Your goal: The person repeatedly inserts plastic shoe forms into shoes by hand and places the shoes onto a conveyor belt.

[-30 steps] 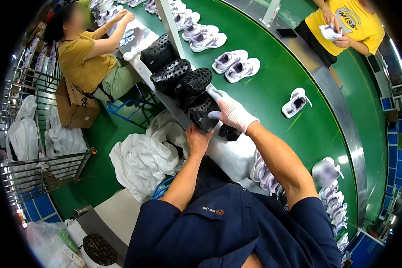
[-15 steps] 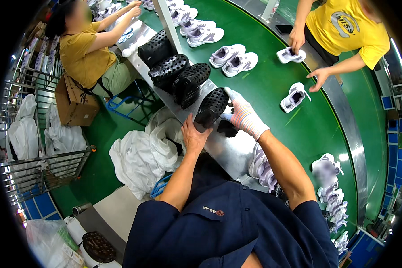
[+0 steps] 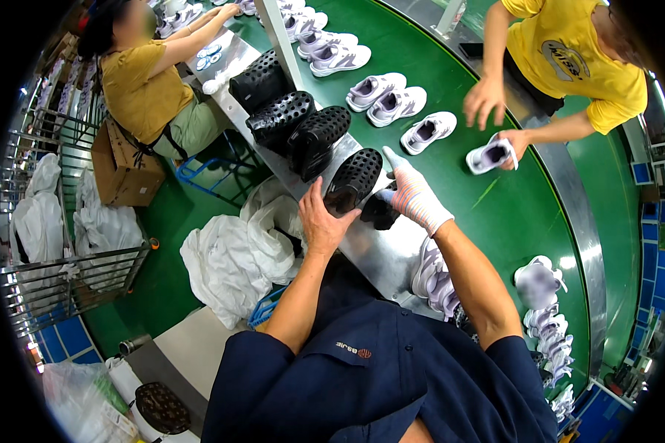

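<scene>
A black perforated clog (image 3: 357,171), its toe pointing away, is tilted up at the edge of the metal bench. My bare left hand (image 3: 325,220) grips it by the heel end, thumb and fingers around it. Beside it, to the right, lies a second black clog (image 3: 380,212), partly covered. My right hand (image 3: 418,198), in a striped knitted glove, is open, thumb and fingers apart, close by both clogs. Whether its thumb touches the second one I cannot tell. Further up the bench stand several more black perforated clogs (image 3: 319,135).
White-and-lilac sneakers (image 3: 397,105) line the green conveyor (image 3: 451,196). A worker in yellow (image 3: 576,66) across it holds a white sneaker (image 3: 489,155). Another worker (image 3: 144,88) sits at the far left. A metal post (image 3: 279,40) rises by the bench; a white sack (image 3: 233,262) lies left.
My right hand has shifted slightly right, off the held clog's toe. The held clog has turned slightly upright. Across the conveyor, the worker set one sneaker down and picked up the other.
</scene>
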Available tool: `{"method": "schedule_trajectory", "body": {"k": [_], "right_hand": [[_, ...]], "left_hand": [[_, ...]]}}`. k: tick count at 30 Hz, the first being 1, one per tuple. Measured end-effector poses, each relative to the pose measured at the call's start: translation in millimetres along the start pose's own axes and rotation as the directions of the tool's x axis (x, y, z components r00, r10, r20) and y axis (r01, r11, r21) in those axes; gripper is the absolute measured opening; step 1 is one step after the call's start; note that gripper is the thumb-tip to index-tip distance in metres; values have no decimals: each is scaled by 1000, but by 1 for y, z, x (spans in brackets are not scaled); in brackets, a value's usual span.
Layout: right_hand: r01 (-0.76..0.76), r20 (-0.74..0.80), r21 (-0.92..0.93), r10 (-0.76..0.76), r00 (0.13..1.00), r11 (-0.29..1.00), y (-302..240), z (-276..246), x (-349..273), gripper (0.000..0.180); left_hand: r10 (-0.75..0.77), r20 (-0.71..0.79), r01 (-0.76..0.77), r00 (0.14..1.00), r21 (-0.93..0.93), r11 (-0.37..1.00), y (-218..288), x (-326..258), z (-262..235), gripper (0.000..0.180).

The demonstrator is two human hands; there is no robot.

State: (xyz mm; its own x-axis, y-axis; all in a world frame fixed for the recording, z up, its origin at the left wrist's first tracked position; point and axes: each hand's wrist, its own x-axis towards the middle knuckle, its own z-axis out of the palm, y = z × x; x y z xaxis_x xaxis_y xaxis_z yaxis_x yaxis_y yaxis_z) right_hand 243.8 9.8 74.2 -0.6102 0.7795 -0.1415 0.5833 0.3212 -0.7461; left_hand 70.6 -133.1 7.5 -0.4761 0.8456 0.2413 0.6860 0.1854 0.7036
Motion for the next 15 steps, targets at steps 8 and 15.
{"method": "schedule_trajectory", "body": {"k": [8, 15], "right_hand": [[-53, -9, -38, 53, 999, 998, 5, 0, -6, 97], [-21, -83, -64, 16, 996, 998, -6, -10, -25, 87]], "left_hand": [[-24, 44, 23, 999, 13, 1000, -2, -8, -5, 111], [14, 12, -14, 1000, 43, 999, 0, -12, -8, 113]]}}
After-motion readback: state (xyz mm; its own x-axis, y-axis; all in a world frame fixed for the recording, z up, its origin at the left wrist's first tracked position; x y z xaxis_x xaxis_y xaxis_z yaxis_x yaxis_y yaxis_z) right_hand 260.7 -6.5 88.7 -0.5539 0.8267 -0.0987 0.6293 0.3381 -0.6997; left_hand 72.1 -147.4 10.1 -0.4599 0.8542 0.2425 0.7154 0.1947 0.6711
